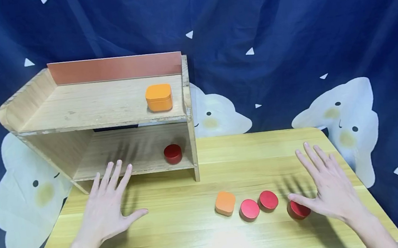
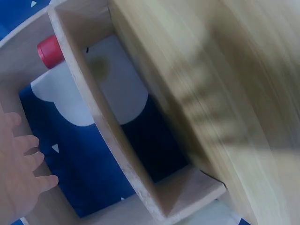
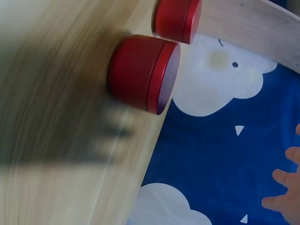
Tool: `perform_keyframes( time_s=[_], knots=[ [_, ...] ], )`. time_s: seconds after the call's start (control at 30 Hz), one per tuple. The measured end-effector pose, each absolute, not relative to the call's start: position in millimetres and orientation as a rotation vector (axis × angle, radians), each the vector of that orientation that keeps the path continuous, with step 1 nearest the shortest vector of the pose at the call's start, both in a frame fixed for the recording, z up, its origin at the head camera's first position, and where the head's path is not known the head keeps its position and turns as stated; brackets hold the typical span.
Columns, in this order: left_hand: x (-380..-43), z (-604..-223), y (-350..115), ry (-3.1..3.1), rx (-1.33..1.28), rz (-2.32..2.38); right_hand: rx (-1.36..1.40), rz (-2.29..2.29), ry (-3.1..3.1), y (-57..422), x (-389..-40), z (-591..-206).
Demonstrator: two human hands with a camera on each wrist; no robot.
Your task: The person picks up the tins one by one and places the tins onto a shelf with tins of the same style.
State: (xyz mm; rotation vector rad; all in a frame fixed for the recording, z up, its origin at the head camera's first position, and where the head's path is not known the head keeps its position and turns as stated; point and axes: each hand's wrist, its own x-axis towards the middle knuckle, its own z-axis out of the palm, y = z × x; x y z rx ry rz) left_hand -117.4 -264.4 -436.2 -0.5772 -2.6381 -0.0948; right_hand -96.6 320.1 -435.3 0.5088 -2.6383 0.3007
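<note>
My left hand [image 1: 106, 209] hovers over the table in front of the shelf's left part, fingers spread, holding nothing. On the right, my right hand [image 1: 330, 188] is likewise spread and holds nothing; its thumb overlaps a round red tin [image 1: 299, 210] in the head view. Whether they touch cannot be told there, but the right wrist view shows the tin [image 3: 143, 75] apart from the fingers. Left of it stand two more round red tins, one [image 1: 268, 200] behind the other [image 1: 249, 210], then an orange rounded-square tin [image 1: 226, 203].
A two-level wooden shelf [image 1: 108, 124] stands at the table's back left. On its top board sits an orange-yellow tin [image 1: 159, 98]; on the lower board, a dark red tin [image 1: 173, 153]. Behind the wooden table [image 1: 168, 237] hangs a blue curtain [image 1: 283, 16] with clouds.
</note>
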Motion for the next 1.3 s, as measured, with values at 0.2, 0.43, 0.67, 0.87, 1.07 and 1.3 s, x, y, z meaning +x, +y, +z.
perform_keyframes(
  time_s=[0.2,0.43,0.67,0.87,1.07,1.3],
  knots=[
    [-119,-437,-279,-2.617,-0.569,-0.128,0.534,0.345,-2.619,309,-100,-438],
    [-120,-442,-300,-2.602,-0.555,-0.248,0.573,0.494,-2.579,287,-106,-442],
    [-119,-445,-320,-2.556,-0.443,-0.440,0.590,0.574,-2.599,255,-114,-444],
    [-124,-448,-337,-2.448,-0.401,-0.570,0.619,0.665,-2.626,233,-120,-444],
    [-128,-450,-352,-2.295,-0.354,-0.696,0.650,0.749,-2.593,214,-126,-445],
    [-135,-448,-364,-2.104,-0.267,-0.945,0.668,0.900,-2.552,192,-133,-444]
  ],
)
